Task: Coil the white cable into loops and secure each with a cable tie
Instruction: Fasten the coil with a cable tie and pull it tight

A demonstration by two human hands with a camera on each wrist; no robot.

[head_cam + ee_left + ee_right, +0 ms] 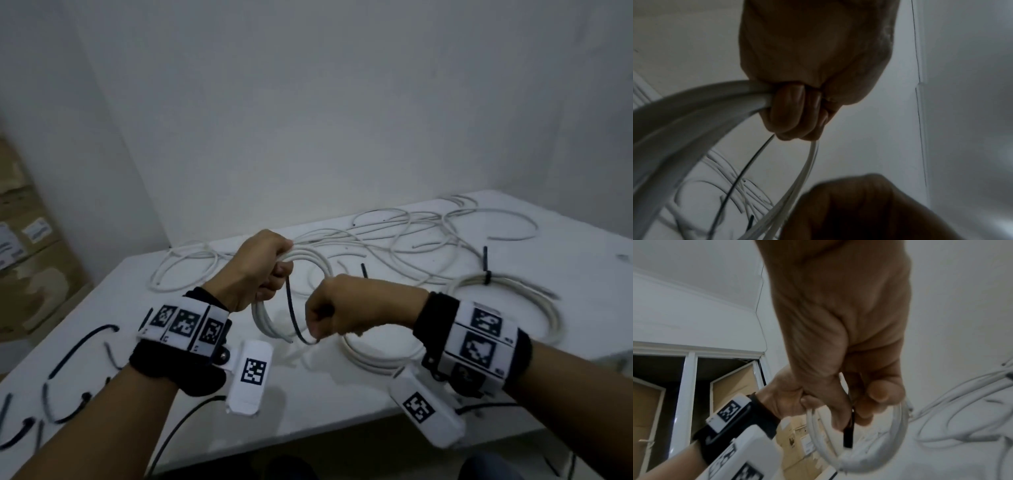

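I see my left hand (255, 270) fisted around a coil of smooth, round white cable (263, 320), several strands bunched together and held up above the white table (322, 404). My right hand (346, 310) is just beside it, fingers curled and pinching the end of a thin, flat black cable tie (294, 322) that bows from the left fist down to the right fingertips.

On the table beyond the coil, loose white cable (404, 236) sprawls in wide, tangled arcs. To the right of the coil lies a finished bundle (507, 301), a neat ring cinched by a black tie (486, 274) whose tail sticks upright. Spare black ties (73, 353) curl near the table's left edge.

The left wrist view gives what the head view hides: my fingers (795, 110) wrapped fully round the strands, with the tie emerging as a hairline beneath them. The right wrist view shows the tie's squared black tip (847, 436) poking below my thumb and forefinger, and brown cardboard boxes (797, 446) behind the coil.
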